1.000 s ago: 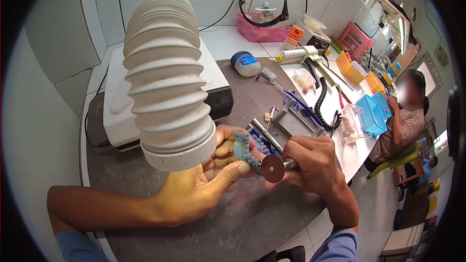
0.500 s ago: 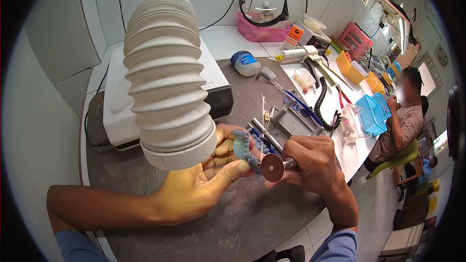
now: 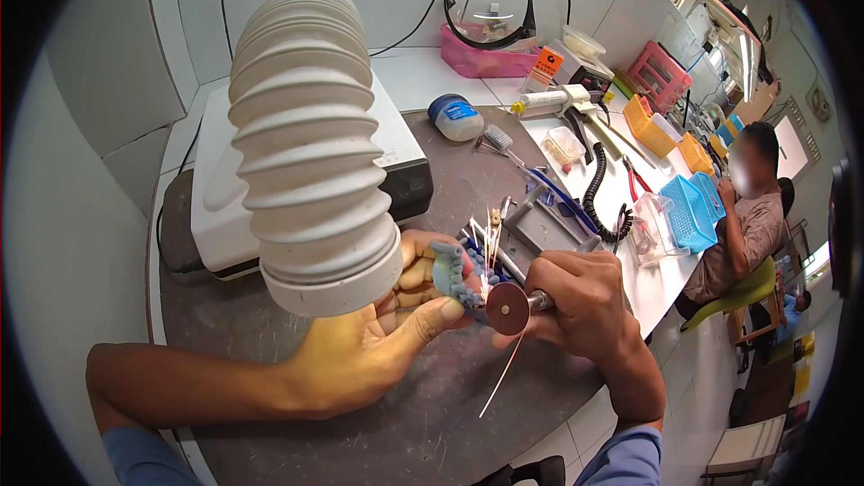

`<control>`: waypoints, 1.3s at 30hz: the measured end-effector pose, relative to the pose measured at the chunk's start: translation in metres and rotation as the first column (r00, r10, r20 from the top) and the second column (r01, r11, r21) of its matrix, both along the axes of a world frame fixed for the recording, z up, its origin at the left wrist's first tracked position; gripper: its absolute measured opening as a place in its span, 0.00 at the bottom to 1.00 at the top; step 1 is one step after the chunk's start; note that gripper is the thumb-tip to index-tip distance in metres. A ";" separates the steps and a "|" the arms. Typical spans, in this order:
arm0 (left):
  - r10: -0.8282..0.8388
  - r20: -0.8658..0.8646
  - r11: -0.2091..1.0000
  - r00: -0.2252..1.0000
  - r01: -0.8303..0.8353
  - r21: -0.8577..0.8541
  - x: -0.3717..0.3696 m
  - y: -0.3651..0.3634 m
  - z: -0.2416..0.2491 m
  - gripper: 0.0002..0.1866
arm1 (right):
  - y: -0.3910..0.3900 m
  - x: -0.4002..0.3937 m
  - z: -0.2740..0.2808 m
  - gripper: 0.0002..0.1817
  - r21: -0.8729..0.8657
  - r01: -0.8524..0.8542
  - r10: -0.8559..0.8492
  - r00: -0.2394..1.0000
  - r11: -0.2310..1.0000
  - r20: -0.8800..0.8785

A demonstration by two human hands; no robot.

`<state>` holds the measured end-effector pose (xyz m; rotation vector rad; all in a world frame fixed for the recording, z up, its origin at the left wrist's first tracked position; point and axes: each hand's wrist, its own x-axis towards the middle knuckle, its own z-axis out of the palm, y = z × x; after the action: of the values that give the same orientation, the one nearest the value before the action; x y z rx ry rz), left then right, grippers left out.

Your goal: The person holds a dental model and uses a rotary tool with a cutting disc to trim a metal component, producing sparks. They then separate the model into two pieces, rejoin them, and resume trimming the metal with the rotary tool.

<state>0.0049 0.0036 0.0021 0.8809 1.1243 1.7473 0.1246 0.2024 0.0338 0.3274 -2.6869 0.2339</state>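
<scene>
My left hand [image 3: 378, 342] holds a small blue-grey arch-shaped casting [image 3: 450, 277] between thumb and fingers, just under the mouth of a white ribbed suction hose [image 3: 306, 144]. My right hand [image 3: 576, 301] grips a rotary handpiece with a brown cutting disc [image 3: 508, 309] on its tip. The disc touches the casting's lower edge, and bright sparks fly up and down from the contact point.
A grey round work surface [image 3: 432, 414] lies under the hands, with a white machine [image 3: 396, 153] behind the hose. Brushes, a blue-lidded jar [image 3: 455, 117], a coiled black cord [image 3: 601, 198], pink and blue baskets and safety glasses [image 3: 490, 13] fill the bench. Another person [image 3: 747, 216] sits at right.
Sparks have grown from none to a strong spray as the disc bites into the casting. Both hands have stayed almost in place.
</scene>
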 end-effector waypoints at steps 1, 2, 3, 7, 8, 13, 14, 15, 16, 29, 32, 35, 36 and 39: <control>-0.001 -0.015 1.000 1.000 0.001 -0.002 0.000 0.000 0.001 0.19 | 0.000 0.000 0.000 0.28 0.001 0.005 -0.005 1.000 1.000 -0.004; -0.002 -0.029 1.000 1.000 0.002 -0.004 0.000 0.000 0.002 0.19 | 0.000 0.000 0.000 0.28 0.000 0.005 -0.005 1.000 1.000 -0.004; -0.002 -0.029 1.000 1.000 0.002 -0.005 0.000 0.000 0.002 0.19 | 0.000 0.000 0.000 0.28 0.001 0.008 -0.008 1.000 1.000 -0.010; -0.020 -0.013 1.000 1.000 0.020 -0.008 -0.001 0.000 0.003 0.19 | 0.000 0.000 0.000 0.28 -0.008 -0.004 0.004 1.000 1.000 -0.011; -0.035 -0.010 0.999 0.999 0.035 -0.006 -0.001 0.000 0.003 0.19 | 0.001 0.000 0.000 0.28 -0.008 -0.004 0.004 1.000 1.000 -0.011; 0.018 0.009 1.000 1.000 -0.018 -0.009 0.002 0.001 0.003 0.19 | 0.000 0.000 0.000 0.28 -0.001 -0.013 0.013 1.000 1.000 -0.007; 0.024 0.018 1.000 1.000 -0.024 -0.011 0.003 0.001 0.003 0.19 | 0.000 0.000 0.000 0.28 -0.001 -0.013 0.013 1.000 1.000 -0.008; 0.024 0.018 1.000 1.000 -0.024 -0.012 0.002 0.001 0.004 0.19 | 0.000 0.000 0.000 0.28 -0.004 -0.018 0.018 1.000 1.000 -0.009; 0.016 0.011 1.000 1.000 -0.016 -0.018 0.002 0.001 0.004 0.19 | 0.001 0.000 0.000 0.27 -0.007 -0.023 0.023 1.000 1.000 -0.009; -0.002 0.007 1.000 1.000 0.002 -0.024 0.001 0.000 0.003 0.19 | 0.000 0.000 0.001 0.27 0.006 -0.035 0.035 0.999 0.999 -0.021; -0.006 0.005 1.000 1.000 0.006 -0.029 0.000 0.000 0.004 0.19 | 0.000 0.000 0.000 0.27 -0.010 -0.021 0.021 1.000 1.000 -0.020; -0.005 -0.003 1.000 1.000 0.005 -0.020 0.000 0.000 0.004 0.19 | 0.000 0.001 0.000 0.28 -0.007 -0.014 0.014 1.000 1.000 -0.013; -0.005 -0.003 1.000 1.000 0.005 -0.020 0.000 0.000 0.003 0.19 | 0.000 0.001 0.001 0.28 -0.003 -0.014 0.014 1.000 1.000 -0.011; -0.011 -0.024 1.000 1.000 0.011 -0.008 0.000 0.000 0.002 0.19 | 0.001 0.000 0.000 0.28 0.007 -0.017 0.018 1.000 1.000 -0.013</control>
<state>0.0050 0.0037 0.0037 0.9043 1.1387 1.7264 0.1250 0.2030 0.0333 0.3533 -2.6733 0.2275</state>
